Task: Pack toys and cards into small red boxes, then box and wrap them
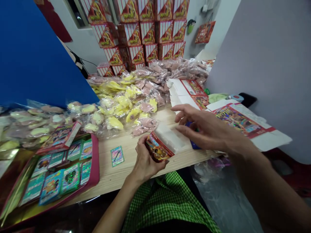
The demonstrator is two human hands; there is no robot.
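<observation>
Left fingers (141, 144) clamped on red printed box (159, 149) | right fingers (187, 110) apart | box lettering (154, 139) illegible

Through my head-camera feed I see what looks like a small packing workshop. At 12 o'clock, identical red-and-white printed cardboard boxes (147, 32) stand stacked in rows by a pale wall (196, 13). From 9 to 12 o'clock, soft pink and yellow toys (119, 103) lie heaped in bulk, wrapped in clear plastic. My work surface is a light wood-grain table (107, 173). At 8 o'clock, a magenta-sided, gold-lined tray (96, 155) holds separate piles of shiny green and blue cards (51, 186). At 3 o'clock, I see unfolded red-and-white printed cartons (243, 121); at 6, a small red printed carton (157, 149).
</observation>
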